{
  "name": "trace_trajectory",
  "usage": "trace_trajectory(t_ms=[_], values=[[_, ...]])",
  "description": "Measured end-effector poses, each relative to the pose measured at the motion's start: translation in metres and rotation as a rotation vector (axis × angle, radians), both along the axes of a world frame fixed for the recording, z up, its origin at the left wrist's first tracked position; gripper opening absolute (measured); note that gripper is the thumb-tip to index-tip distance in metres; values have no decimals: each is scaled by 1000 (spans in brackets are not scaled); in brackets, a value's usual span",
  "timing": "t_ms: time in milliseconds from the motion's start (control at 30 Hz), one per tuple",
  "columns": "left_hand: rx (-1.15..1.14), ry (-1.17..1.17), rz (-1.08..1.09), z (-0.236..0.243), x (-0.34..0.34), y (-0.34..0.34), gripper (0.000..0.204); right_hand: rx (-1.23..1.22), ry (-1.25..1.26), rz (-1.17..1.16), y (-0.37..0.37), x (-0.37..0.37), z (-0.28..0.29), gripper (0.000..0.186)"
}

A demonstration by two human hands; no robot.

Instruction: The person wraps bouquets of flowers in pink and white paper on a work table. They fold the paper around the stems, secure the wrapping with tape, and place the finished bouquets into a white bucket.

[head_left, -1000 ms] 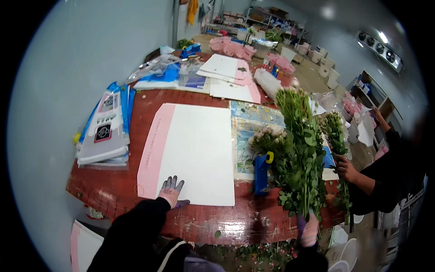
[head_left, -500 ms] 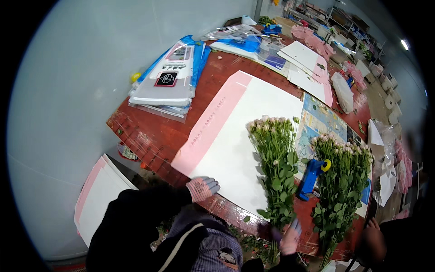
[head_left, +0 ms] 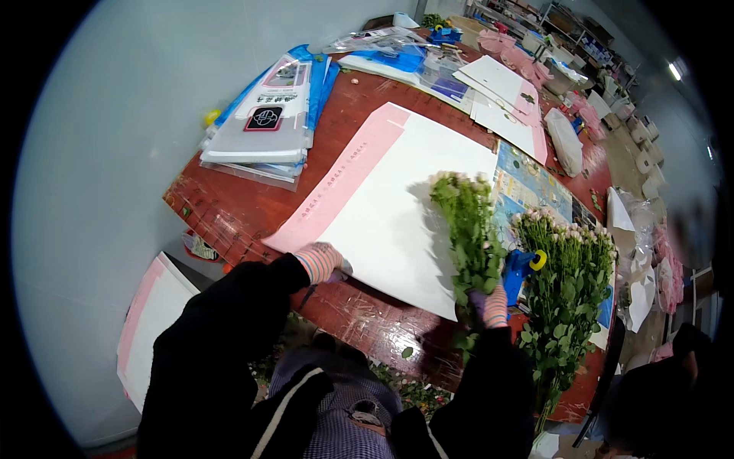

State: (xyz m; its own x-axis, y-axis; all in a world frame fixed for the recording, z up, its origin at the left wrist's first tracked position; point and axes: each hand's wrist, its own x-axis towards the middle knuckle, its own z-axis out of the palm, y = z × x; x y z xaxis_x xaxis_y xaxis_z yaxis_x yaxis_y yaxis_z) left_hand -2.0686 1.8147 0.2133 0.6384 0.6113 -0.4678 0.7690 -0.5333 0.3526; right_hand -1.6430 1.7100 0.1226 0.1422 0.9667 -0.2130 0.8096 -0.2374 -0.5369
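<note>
My right hand (head_left: 494, 307), in a striped glove, is closed round the stems of a bunch of pale pink roses (head_left: 468, 218). The bunch is lifted, its flower heads over the right part of a white wrapping sheet (head_left: 394, 206) with a pink printed border. At the sheet's near left edge, my left hand (head_left: 319, 262), gloved too, has its fingers curled over the edge. A second bunch of roses (head_left: 564, 283) lies to the right, its stems past the table edge. Between the bunches stands a blue tape dispenser (head_left: 518, 269) with a yellow roll.
Plastic sleeves (head_left: 256, 134) are stacked at the far left of the red table (head_left: 222, 210). More pink-and-white sheets (head_left: 505, 122) and a white bag (head_left: 564, 141) lie at the back. Another person's dark sleeve (head_left: 650, 398) shows at the right. Sheets (head_left: 157, 321) lean below the table.
My right hand has taken hold of the nearer rose bunch and raised it off the sheet. My left hand has gone from lying flat to curling round the sheet's edge.
</note>
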Motion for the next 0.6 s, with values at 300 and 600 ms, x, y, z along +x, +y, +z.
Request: trace_trajectory(t_ms=[300,600], values=[[112,-8,-296,-6,7,-85,22,249,687,-159,-84,-34,70,43],[-165,-361,-383,-40,-73,-157,33,-154,-392,413,-36,-197,78,85]])
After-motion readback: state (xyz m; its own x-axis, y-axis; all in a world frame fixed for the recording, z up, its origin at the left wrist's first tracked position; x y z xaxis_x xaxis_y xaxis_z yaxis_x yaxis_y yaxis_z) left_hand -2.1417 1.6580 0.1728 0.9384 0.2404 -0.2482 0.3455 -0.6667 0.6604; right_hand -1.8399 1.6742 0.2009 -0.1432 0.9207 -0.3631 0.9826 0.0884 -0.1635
